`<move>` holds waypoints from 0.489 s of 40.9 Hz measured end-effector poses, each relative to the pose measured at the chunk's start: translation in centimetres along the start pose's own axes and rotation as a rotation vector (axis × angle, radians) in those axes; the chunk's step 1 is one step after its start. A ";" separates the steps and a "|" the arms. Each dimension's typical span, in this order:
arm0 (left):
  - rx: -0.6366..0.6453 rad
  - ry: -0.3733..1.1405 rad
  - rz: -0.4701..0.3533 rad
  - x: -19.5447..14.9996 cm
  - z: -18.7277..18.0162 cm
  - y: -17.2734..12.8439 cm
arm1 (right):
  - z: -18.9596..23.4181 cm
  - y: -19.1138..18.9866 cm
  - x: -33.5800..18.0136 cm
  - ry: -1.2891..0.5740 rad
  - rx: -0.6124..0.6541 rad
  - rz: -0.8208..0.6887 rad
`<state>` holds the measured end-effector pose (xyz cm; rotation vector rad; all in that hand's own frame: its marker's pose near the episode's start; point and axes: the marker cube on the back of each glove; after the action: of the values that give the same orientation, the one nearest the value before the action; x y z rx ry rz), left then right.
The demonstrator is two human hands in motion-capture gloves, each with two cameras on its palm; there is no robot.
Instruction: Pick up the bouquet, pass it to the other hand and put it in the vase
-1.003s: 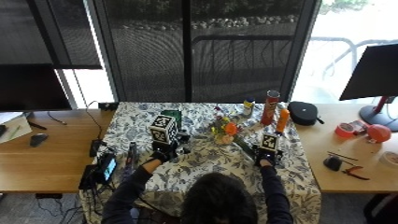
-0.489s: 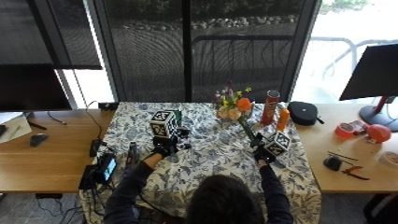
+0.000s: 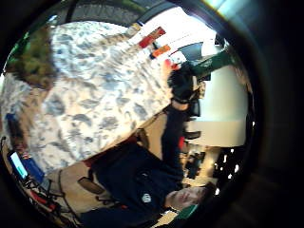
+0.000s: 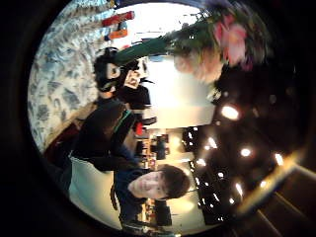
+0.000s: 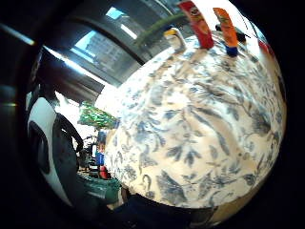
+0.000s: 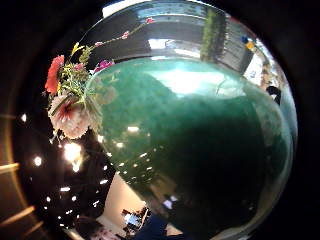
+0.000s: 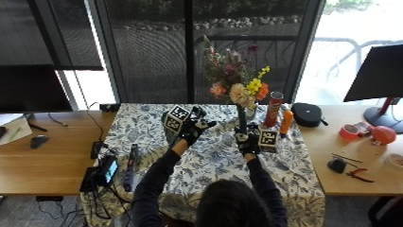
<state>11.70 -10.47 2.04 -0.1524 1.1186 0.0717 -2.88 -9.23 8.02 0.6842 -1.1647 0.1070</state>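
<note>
Dark long sleeves (image 7: 159, 176); black gloves

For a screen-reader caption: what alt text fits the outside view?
A seated person's black-gloved right hand holds a bouquet of pink, yellow and orange flowers upright by its green stems above a blue-and-white floral tablecloth. The black-gloved left hand is raised, open, beside it.

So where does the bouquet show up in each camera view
Outside view: bouquet held upright above the floral tablecloth by the right hand.
Left thumb side: blooms, green stems running to a hand.
Left little finger side: only a green stem.
Right thumb side: blooms.
Right little finger side: not seen.
Shared landmark: red can.
</note>
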 end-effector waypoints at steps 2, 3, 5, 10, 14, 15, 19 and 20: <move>-0.034 0.071 0.001 -0.2 0.6 -1.4 | 1.0 0.9 -1.3 -0.047 -0.021 -0.015; -0.045 0.101 0.003 -0.5 0.9 -2.2 | 1.6 1.4 -1.9 -0.065 -0.032 -0.020; -0.051 0.144 0.005 -1.3 1.4 -4.0 | 2.7 2.3 -2.7 -0.088 -0.047 -0.046; -0.067 0.180 -0.035 -4.9 2.3 -8.5 | 5.5 3.6 -4.0 -0.182 -0.072 -0.274; -0.033 0.208 -0.052 -5.6 3.1 -8.8 | 7.9 5.3 -4.6 -0.255 -0.120 -0.378; -0.019 0.218 -0.055 -5.7 3.4 -8.7 | 8.5 5.8 -4.5 -0.264 -0.136 -0.390; 0.040 0.259 -0.068 -6.0 4.5 -8.2 | 10.1 7.5 -4.2 -0.263 -0.188 -0.365; 0.054 0.268 -0.070 -6.0 4.8 -8.0 | 10.3 7.7 -4.5 -0.274 -0.193 -0.390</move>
<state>14.46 -17.48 10.14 -0.1555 1.3805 -0.0424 -16.31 -7.56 9.78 0.7569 -1.2602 -0.4346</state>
